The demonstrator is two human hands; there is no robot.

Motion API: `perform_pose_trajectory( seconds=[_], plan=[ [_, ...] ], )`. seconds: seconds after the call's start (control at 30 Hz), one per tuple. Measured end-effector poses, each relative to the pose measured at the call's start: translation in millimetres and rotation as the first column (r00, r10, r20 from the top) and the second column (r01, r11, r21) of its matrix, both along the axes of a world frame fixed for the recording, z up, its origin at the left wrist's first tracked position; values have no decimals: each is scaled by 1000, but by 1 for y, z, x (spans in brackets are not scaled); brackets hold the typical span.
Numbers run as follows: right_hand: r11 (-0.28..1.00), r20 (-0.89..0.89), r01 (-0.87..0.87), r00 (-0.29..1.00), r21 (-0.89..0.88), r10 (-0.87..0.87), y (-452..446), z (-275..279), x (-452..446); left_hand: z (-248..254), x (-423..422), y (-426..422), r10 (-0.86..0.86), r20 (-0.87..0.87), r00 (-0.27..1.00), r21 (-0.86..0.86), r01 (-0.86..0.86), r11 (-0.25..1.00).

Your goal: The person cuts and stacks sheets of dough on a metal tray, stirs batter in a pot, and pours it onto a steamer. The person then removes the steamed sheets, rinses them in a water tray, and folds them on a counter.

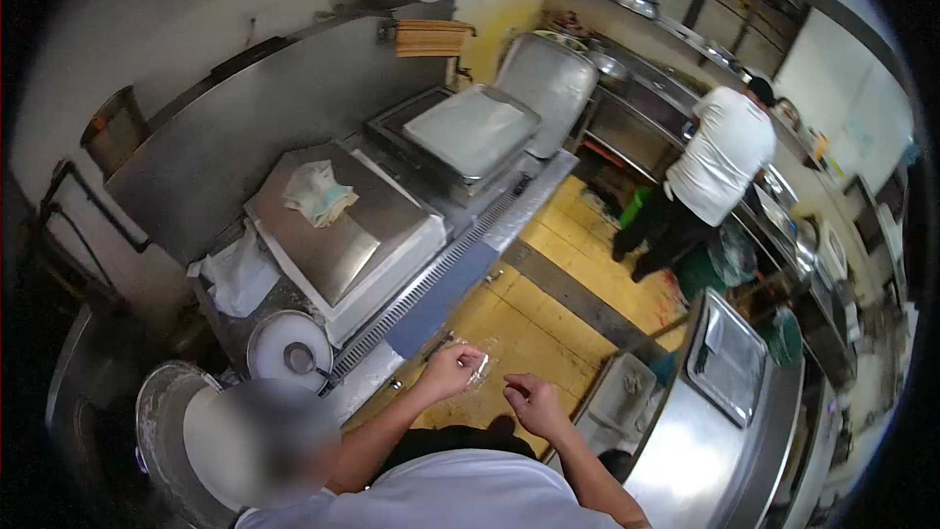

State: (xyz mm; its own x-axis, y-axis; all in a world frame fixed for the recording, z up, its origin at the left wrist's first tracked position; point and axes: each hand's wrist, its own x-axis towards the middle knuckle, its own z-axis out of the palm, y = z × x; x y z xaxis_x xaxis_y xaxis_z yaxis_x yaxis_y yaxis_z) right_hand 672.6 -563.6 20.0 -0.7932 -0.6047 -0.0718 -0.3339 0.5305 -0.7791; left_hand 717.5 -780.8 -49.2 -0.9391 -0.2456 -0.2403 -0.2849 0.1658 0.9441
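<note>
So, a small white piece (481, 369) is being pinched between the thumb and fingers of the left hand (453, 372), grip closed on it; what it's made of can't be made out at this size. The right hand (537, 406) is held just beside it, fingers curled in toward the thumb, and whether anything is gripped there can't be told. Both bare forearms are stretched forward, hands nearly brought together in front of a pale fabric shirt (480, 490), over a yellow tiled floor (539, 328) that's crossed by a dark strip.

Off to the left, a metal counter is edged with a slotted grate (448, 262) and a flat blue band (446, 294). A crumpled whitish cloth (320, 194) is draped on a smooth, flat steel sheet (338, 253), and nearer, a round white container (272, 335) is topped by a small round-headed utensil (300, 359).

On the right, a shiny rectangular metal tray (729, 362) is set on a smooth steel worktop (681, 460). Farther back, a person in a white shirt (720, 152) can be seen, bent toward a cluttered bench.
</note>
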Motion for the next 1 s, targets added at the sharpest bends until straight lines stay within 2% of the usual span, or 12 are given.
perform_pose_trajectory(
  seconds=[0.07,0.17,0.3,0.4,0.5,0.6,0.7,0.8,0.9,0.93,1.0],
  plan=[
    [998,10,-68,998,-11,68,-9,-7,-32,8,-7,-1,64,60,996,45,-67,997],
    [985,20,-169,985,-30,170,-19,-8,-85,-26,-31,2,131,27,991,53,-132,990],
    [958,-59,-275,961,-78,271,-17,-26,-167,-39,-92,17,189,50,981,-76,-185,980],
    [952,-36,-280,960,-120,278,-5,-34,-229,-42,-148,30,192,-57,980,-32,-194,981],
    [957,-20,-275,962,-97,274,4,-21,-298,25,-207,41,160,154,975,-39,-155,987],
    [952,2,-290,957,-94,291,-1,-15,-351,12,-252,36,262,48,964,-181,-250,951],
    [943,7,-303,952,-137,307,-19,-12,-396,-1,-285,17,223,-184,957,-213,-260,942],
    [932,27,-317,945,-177,327,-38,-12,-425,-23,-322,-11,273,-142,951,-248,-301,921],
    [921,19,-348,934,-172,357,-61,-18,-455,0,-369,-35,389,-80,918,-232,-397,888],
    [918,20,-352,932,-181,361,-67,-20,-464,-12,-386,-54,360,-171,917,-343,-398,851],
    [923,14,-357,932,-142,362,-79,-18,-485,-21,-420,-89,382,-224,897,-341,-439,831]
  ],
)
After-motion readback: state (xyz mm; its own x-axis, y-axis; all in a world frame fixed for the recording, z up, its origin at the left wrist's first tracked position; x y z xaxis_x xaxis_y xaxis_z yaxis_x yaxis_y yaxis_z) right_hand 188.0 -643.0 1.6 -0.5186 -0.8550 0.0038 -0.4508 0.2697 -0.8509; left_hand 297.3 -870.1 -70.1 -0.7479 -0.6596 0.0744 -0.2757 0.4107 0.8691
